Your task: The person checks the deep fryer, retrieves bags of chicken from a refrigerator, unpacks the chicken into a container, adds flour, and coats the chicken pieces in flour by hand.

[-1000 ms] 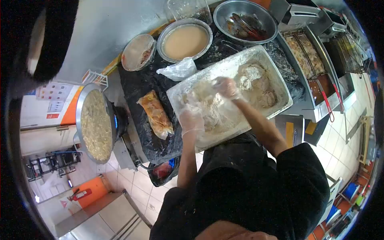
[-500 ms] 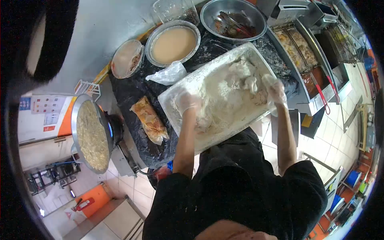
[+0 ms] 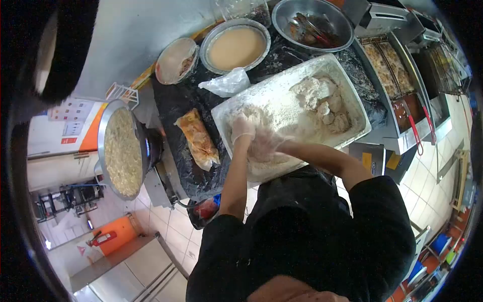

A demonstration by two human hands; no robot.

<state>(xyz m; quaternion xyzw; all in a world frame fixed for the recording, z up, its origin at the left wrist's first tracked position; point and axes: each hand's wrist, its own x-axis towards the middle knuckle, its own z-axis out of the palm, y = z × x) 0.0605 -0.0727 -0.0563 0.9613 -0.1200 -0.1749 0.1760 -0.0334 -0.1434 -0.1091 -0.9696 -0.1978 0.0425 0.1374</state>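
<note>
A white rectangular tub (image 3: 347, 80) of flour (image 3: 276, 110) stands in front of me. My left hand (image 3: 243, 129), in a clear glove, reaches into the flour at the tub's left end, its fingers hidden. Close beside it, my right hand (image 3: 267, 145) is low over the flour and smeared by motion; whether it holds anything cannot be made out. Several flour-coated pieces (image 3: 324, 103) are heaped at the tub's right end. Just beyond the left rim lies a crumpled clear plastic bag (image 3: 226, 83).
Behind the tub are a bowl of pale batter (image 3: 236, 48), a smaller tub (image 3: 176, 60) and a steel bowl with tongs (image 3: 312, 25). A filled plastic bag (image 3: 197, 140) lies left. A wide pan of bubbling oil (image 3: 121, 151) is far left; fryers (image 3: 390, 65) stand right.
My right hand has moved from the tub's right rim across to the left end, beside my left hand. The whole view has shifted slightly, and the coated pieces at the right now show more fully.
</note>
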